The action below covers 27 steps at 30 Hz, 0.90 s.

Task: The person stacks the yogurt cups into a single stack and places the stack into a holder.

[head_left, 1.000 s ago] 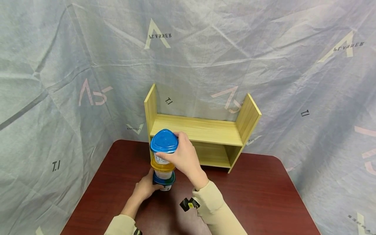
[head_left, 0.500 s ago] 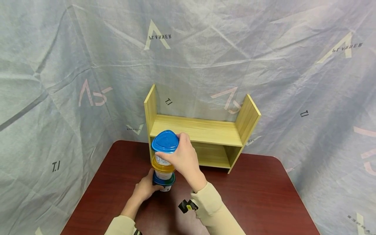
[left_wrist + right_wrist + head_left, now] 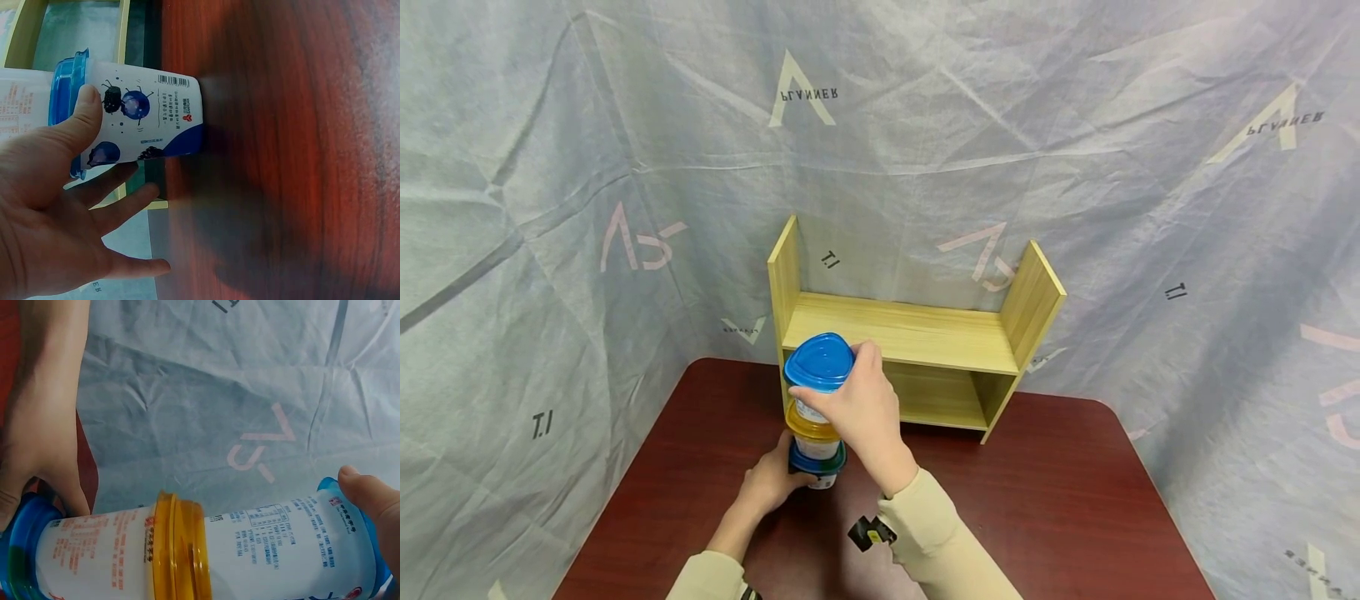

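Three white lidded cups with printed labels stand stacked upright. The bottom cup has a blue lid and a berry print, and its base is at the table. My left hand holds it near the lid between thumb and fingers, with the other fingers spread behind in the left wrist view. On it stands the middle cup, topped by a yellow lid. With thumb and fingers at its blue lid, my right hand grips the top cup, whose base is right at the yellow lid.
A light wooden two-tier shelf stands behind the stack, toward the back of the dark red table. Grey printed cloth hangs behind and at both sides.
My right hand and forearm have shifted slightly left and down, and the top cup has moved a little with the hand. The left hand and bottom cup stay in place.
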Each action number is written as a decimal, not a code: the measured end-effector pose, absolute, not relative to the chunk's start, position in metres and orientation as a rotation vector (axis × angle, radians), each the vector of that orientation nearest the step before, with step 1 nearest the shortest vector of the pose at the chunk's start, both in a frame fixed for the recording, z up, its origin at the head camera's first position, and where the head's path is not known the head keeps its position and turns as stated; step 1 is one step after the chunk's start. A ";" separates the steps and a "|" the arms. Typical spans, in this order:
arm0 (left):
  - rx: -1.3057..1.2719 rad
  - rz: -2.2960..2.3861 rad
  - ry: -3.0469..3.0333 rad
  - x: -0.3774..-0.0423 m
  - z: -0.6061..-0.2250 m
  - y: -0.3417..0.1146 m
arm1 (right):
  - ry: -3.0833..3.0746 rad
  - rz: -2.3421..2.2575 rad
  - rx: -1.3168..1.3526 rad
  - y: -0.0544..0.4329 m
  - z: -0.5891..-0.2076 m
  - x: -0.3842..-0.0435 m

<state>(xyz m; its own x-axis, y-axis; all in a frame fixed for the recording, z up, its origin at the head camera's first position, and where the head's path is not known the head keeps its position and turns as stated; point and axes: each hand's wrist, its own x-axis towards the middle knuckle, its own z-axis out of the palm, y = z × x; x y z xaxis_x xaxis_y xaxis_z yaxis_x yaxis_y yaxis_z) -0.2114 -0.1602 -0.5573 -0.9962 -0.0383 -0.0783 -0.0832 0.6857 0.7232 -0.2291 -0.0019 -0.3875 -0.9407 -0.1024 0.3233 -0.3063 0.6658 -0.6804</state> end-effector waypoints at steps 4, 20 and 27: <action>-0.113 1.204 2.825 -0.212 -0.560 -0.161 | -2.620 1.121 0.317 -0.005 -0.388 -0.228; -0.086 1.218 2.812 -0.214 -0.565 -0.164 | -2.637 1.127 0.270 -0.010 -0.387 -0.226; -0.084 1.210 2.820 -0.214 -0.564 -0.163 | -2.623 1.147 0.301 -0.008 -0.387 -0.226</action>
<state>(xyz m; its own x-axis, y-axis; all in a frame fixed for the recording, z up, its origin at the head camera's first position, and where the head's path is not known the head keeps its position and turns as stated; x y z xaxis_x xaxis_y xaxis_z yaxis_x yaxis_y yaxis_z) -0.2143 -0.1635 -0.5635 -0.9959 -0.0219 -0.0874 -0.0785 0.6883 0.7212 -0.2257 -0.0077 -0.3870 -0.9441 -0.0835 0.3189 -0.2908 0.6667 -0.6863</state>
